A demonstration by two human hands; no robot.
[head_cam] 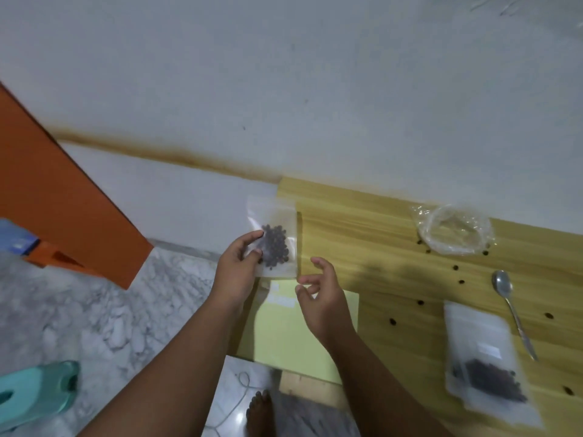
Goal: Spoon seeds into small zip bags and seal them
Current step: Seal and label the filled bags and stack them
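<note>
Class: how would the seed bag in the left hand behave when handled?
Probably floppy: the seed bag is thin clear film. Likely light, holding only a small cluster of seeds. Those loose seeds may slide when tilted.

home interior, marble floor (94, 310), slippers (34, 389), bare foot (260, 411), low wooden table (378, 247)

The wooden table (378, 241) has open wood through its middle, dotted with loose seeds (392, 321). Crumpled clear plastic (454, 230) sits by the far edge, a spoon (513, 315) and seed pouch (485, 351) lie toward the right, and a yellow sheet (284, 335) covers the near left corner.
</note>
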